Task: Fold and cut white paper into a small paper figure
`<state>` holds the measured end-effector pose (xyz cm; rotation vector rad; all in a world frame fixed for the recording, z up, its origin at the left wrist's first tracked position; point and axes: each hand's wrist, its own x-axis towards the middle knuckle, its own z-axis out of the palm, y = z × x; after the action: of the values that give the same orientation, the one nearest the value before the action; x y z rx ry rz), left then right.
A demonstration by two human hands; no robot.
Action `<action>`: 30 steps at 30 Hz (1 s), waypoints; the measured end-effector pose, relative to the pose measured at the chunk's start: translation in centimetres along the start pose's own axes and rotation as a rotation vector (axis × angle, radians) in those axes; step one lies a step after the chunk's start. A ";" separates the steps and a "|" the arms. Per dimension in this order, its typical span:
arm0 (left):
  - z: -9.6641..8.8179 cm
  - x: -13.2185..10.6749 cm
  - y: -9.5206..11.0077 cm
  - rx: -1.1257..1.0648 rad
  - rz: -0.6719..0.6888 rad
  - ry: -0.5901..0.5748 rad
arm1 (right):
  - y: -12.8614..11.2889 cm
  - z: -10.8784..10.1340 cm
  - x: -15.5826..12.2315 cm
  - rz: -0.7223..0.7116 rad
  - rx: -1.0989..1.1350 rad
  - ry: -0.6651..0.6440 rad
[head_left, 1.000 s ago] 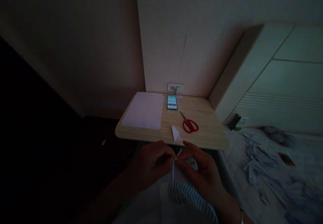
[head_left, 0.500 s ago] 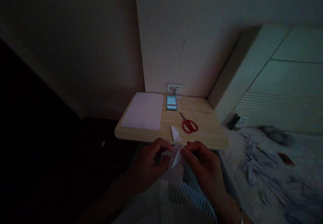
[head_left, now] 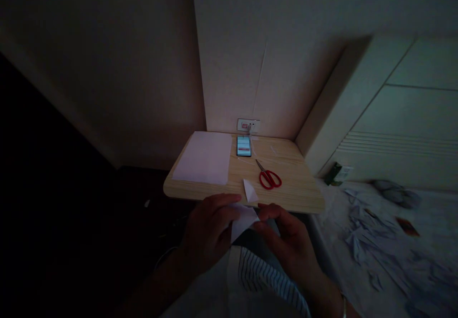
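A folded piece of white paper (head_left: 244,218) is held between my two hands, just in front of the table's near edge. My left hand (head_left: 211,227) is closed on its left side, thumb and fingers pinching it. At the paper's right corner, the fingertips of my right hand (head_left: 286,237) pinch it. Beyond my hands, a small folded paper triangle (head_left: 250,191) lies on the wooden table (head_left: 293,184). Red-handled scissors (head_left: 269,177) rest behind it to the right, their blades pointing away from me.
White paper sheets (head_left: 203,158) cover the table's left part. A lit phone (head_left: 244,146) lies at the back, below a wall socket (head_left: 248,125). Thin paper strips (head_left: 274,150) are scattered nearby. To the right is a bed (head_left: 390,241) with rumpled cloth and small items.
The paper has been turned and its raised flap no longer shows; it now looks flatter and smaller. My left hand has turned over its left side. Things on the table have not moved.
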<state>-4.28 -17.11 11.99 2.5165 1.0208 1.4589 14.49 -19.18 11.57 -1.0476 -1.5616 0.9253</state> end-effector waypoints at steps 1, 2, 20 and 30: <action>0.0 0.0 0.0 0.016 0.038 0.016 | 0.0 0.0 0.0 -0.034 -0.038 -0.015; -0.1 0.0 0.0 0.026 0.066 0.027 | -0.1 0.0 0.0 -0.067 -0.072 -0.026; 0.3 0.3 0.0 0.071 0.160 0.055 | -0.9 -0.3 0.4 -0.305 -0.231 -0.094; -0.1 0.6 0.3 0.079 0.179 0.039 | -1.1 -0.3 0.0 -0.274 -0.257 -0.072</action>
<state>-4.03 -17.06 12.59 2.7081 0.8962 1.5470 14.55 -19.51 12.66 -0.9515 -1.8659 0.5907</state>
